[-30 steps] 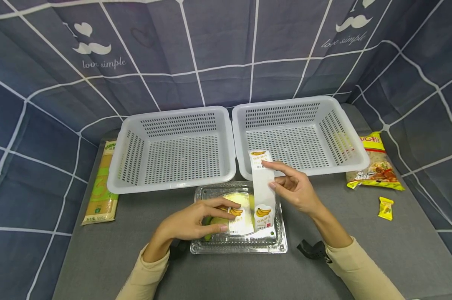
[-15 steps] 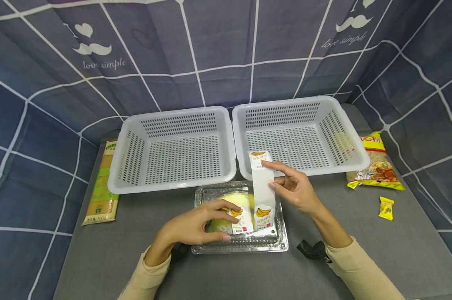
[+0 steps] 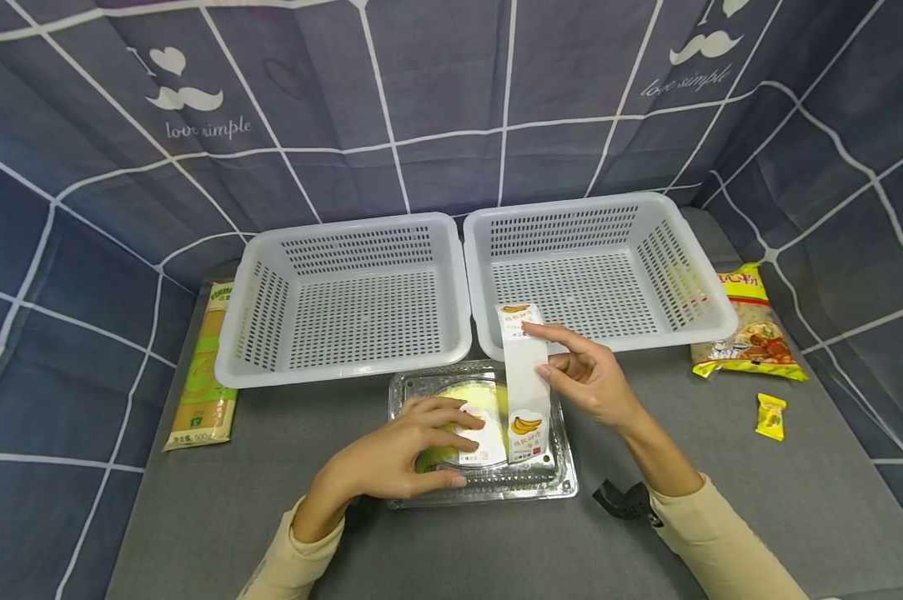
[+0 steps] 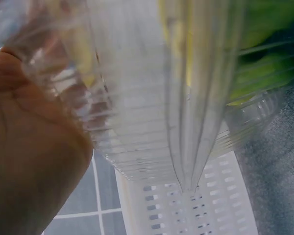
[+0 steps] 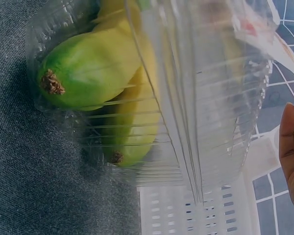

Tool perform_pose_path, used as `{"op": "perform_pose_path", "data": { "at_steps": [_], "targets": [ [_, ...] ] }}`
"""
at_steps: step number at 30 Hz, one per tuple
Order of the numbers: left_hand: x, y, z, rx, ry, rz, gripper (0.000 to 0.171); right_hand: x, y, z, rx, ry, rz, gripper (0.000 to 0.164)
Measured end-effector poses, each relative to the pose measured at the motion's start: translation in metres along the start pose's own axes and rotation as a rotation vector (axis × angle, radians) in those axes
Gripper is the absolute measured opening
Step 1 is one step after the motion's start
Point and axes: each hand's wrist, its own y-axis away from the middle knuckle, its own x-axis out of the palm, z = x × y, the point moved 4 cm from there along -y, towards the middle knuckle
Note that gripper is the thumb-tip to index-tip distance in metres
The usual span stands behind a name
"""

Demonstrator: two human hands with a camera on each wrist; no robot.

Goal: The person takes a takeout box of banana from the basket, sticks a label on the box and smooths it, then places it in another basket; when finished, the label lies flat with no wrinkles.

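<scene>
A clear plastic clamshell box point(image 3: 489, 492) lies in front of the two baskets. Green-and-yellow fruits point(image 5: 90, 68) with brown ends show through its wall in the right wrist view; they look like bananas. My left hand point(image 3: 398, 450) rests on the lid, fingers spread over a white label point(image 3: 489, 446) and partly hiding it. My right hand point(image 3: 589, 379) pinches the upper part of a long white paper strip point(image 3: 526, 379) printed with bananas. The strip's lower end lies against the lid, beside the label. In the left wrist view the box blurs close to the lens.
Two white perforated baskets, left point(image 3: 346, 375) and right point(image 3: 609, 340), stand behind the box. A pack of noodles point(image 3: 203, 367) lies at the left. A yellow-and-red food bag point(image 3: 755, 325) and a small yellow packet point(image 3: 770, 417) lie at the right. Checked cloth point(image 3: 436, 100) hangs behind.
My left hand has shifted slightly right and its fingers have moved over the label. The box has turned a little. My right hand and the paper strip stay almost still.
</scene>
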Motion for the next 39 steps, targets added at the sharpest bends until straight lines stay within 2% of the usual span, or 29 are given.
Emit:
{"op": "perform_pose_path", "data": {
  "at_steps": [5, 10, 16, 21, 26, 33, 39],
  "targets": [
    [0.0009, 0.0013, -0.0001, 0.020, -0.016, -0.019, 0.040, 0.0003, 0.0000, 0.0001, 0.007, 0.011, -0.003, 0.057],
    [-0.0002, 0.0012, 0.0018, -0.013, -0.035, -0.062, 0.040, 0.0009, -0.0005, -0.0002, -0.022, 0.002, 0.012, 0.057],
    [-0.0011, 0.0038, 0.0007, -0.006, -0.037, -0.073, 0.032, 0.0002, 0.0005, -0.0005, -0.030, -0.008, 0.014, 0.055],
    [-0.0021, 0.0046, 0.0025, -0.057, -0.067, -0.117, 0.033, -0.0002, 0.0015, -0.0003, -0.018, -0.008, 0.007, 0.053],
    [-0.0020, 0.0053, 0.0046, -0.086, -0.047, -0.115, 0.030, -0.0003, 0.0012, -0.0003, -0.017, -0.007, 0.011, 0.051],
    [-0.0040, 0.0062, 0.0038, -0.081, -0.060, -0.137, 0.026, -0.0005, 0.0010, -0.0002, -0.017, -0.002, 0.006, 0.052],
    [-0.0033, 0.0065, 0.0036, -0.088, -0.047, -0.126, 0.025, -0.0005, 0.0015, 0.0008, -0.002, 0.014, -0.007, 0.051]
  ]
}}
